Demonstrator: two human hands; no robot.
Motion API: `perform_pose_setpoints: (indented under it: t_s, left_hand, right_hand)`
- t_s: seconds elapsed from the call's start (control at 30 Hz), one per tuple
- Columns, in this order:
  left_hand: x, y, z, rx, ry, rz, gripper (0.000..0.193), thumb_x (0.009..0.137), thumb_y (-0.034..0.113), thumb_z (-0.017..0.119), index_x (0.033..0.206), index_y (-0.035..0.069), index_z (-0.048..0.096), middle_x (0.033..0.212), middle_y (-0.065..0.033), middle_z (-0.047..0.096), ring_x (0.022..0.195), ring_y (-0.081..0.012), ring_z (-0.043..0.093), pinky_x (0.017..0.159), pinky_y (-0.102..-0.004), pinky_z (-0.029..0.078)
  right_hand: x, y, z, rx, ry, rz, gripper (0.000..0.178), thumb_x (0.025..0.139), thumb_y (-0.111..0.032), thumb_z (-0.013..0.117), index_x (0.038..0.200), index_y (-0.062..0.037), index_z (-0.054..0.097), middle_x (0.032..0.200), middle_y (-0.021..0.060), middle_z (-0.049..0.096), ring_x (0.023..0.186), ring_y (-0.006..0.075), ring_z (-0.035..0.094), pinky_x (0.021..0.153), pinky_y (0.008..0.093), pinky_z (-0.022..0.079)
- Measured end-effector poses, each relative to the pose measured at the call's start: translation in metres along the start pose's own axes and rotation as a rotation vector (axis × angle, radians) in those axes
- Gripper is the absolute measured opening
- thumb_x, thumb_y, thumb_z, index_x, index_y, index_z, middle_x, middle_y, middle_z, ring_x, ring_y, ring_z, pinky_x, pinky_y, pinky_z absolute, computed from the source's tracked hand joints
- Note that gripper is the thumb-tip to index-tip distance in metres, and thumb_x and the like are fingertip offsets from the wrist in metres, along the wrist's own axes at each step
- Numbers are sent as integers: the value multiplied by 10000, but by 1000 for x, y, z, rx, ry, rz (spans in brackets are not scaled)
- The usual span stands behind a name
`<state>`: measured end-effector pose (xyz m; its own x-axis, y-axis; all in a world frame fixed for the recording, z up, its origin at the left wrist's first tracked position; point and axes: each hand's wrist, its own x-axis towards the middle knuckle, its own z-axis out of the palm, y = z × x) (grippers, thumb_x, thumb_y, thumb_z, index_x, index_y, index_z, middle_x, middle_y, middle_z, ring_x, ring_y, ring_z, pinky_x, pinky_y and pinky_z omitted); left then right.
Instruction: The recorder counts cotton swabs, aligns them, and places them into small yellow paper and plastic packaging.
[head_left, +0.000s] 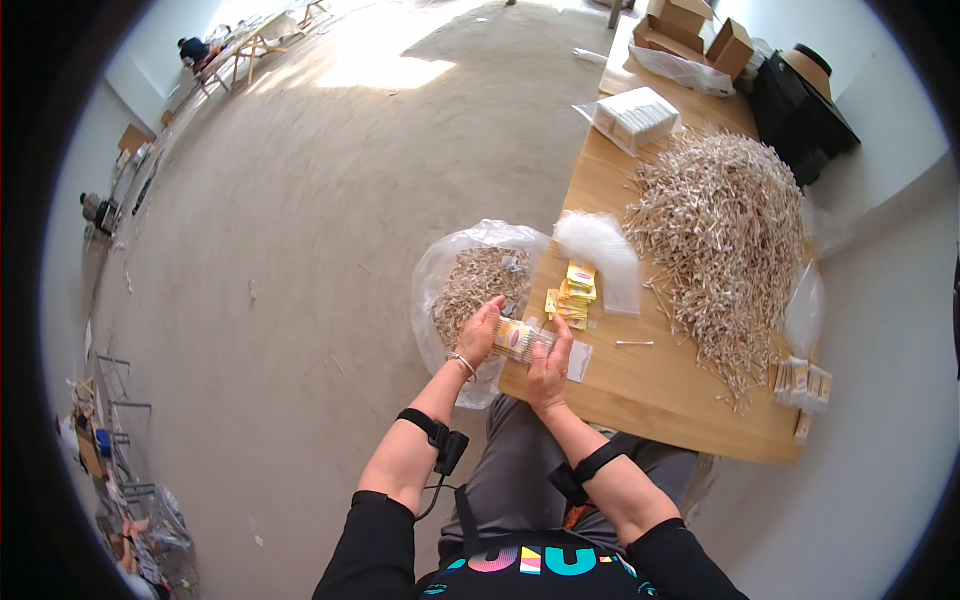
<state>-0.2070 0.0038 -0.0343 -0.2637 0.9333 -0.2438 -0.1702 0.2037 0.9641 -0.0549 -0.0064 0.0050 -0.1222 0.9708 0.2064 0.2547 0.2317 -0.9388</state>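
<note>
Between my two hands, above the table's near left corner, is a clear bag of cotton swabs [514,337] with a yellow and white label card inside. My left hand [478,336] grips its left end. The fingers of my right hand [548,376] close on the right end, where clear plastic shows. Just beyond my right fingertips lies a small stack of yellow label cards [575,288]. A fan of clear empty bags [608,250] rests behind the cards. Near my right hand are a whitish flat piece [579,362] and a single cotton swab [635,344].
A big heap of loose cotton swabs [720,235] covers the table's right side. Filled packs [802,384] sit at its near right edge. Left of the table stands a large plastic sack [432,290] of swabs. Farther back are a white wrapped bundle [636,118], cardboard boxes [690,28] and a black bin [800,110].
</note>
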Motion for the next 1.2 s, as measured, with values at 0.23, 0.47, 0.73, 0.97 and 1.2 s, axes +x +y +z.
perform_pose_setpoints:
  t_s: [0.23, 0.47, 0.73, 0.97, 1.2]
  left_hand:
    - [-3, -2, -1, -51, -143, 4, 479, 997, 342, 362, 1326, 0, 429, 1283, -128, 515, 1193, -184, 468, 1020, -300, 361]
    - [1, -8, 3, -109, -162, 11, 472, 999, 334, 359, 1313, -12, 421, 1242, -139, 538, 1159, -190, 493, 982, -295, 396]
    - [-30, -30, 17, -58, 533, 28, 569, 925, 525, 441, 1158, 8, 482, 1034, -109, 581, 945, -186, 556, 857, -315, 441]
    - [-56, -19, 24, -311, 399, -79, 284, 822, 331, 707, 802, 75, 588, 718, 23, 575, 626, -49, 507, 599, -195, 422]
    - [-54, -14, 44, -591, 480, -132, 199, 768, 177, 766, 818, 36, 635, 779, -36, 657, 663, -75, 582, 601, -219, 465]
  right_hand:
    - [2, -1, 22, 89, -3, -19, 523, 852, -178, 425, 1306, 65, 331, 1375, 230, 327, 1311, 337, 290, 1096, 383, 208]
    - [6, -3, 38, 55, -61, -104, 483, 864, -164, 429, 1289, 53, 349, 1413, 232, 293, 1348, 345, 243, 1102, 398, 200]
    - [10, 4, 35, 8, -60, -56, 434, 853, -117, 407, 1251, 55, 386, 1388, 233, 332, 1340, 377, 259, 1101, 425, 212]
    - [8, 2, 37, 50, -112, -37, 398, 857, -106, 415, 1228, 39, 424, 1366, 227, 379, 1315, 372, 315, 1082, 415, 255]
    - [12, 9, 34, 51, -168, -93, 397, 868, -141, 427, 1227, 23, 466, 1342, 218, 428, 1312, 373, 315, 1090, 422, 229]
